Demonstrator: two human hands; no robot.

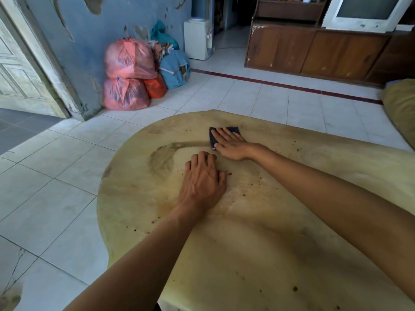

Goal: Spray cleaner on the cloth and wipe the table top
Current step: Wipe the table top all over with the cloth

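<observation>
Dark cloth [224, 136] lies flat on the yellowish tabletop [269, 243] under the right hand [233, 145], fingers straight, pressing. Left hand [203, 179] rests nearby on the bare surface, its grip empty and fingers slightly bent.

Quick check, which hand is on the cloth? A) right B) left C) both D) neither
A: the right hand lies flat on the dark cloth at the far side of the table, while the left hand rests on bare table top.

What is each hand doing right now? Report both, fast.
Left hand: open, fingers resting on the table top, holding nothing.
Right hand: open, fingers flat, pressing the dark cloth onto the table.
</observation>
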